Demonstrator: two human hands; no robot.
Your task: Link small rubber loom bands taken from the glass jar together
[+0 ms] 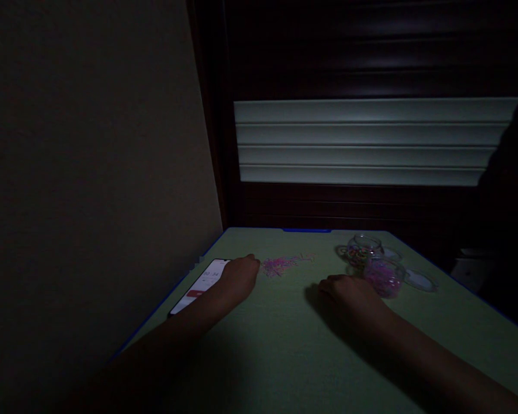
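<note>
A loose pile of tiny thin pink and purple pieces [278,265] lies on the green tabletop; their exact kind is too small to tell. At its left edge is my left hand [240,277], fingers closed, partly covering a phone. Whatever those fingers hold, if anything, is hidden. My right hand [349,292] is curled closed just above the table, left of a clear jar [385,278] filled with similar pink pieces. Its fingertips are too dark to show whether something is in them.
A second clear jar [362,249] with multicoloured pieces stands behind the first. A round clear lid [420,280] lies to their right. The phone [202,286] lies flat at the table's left side, screen lit. A wall [155,144] rises on the left, dark panelling behind.
</note>
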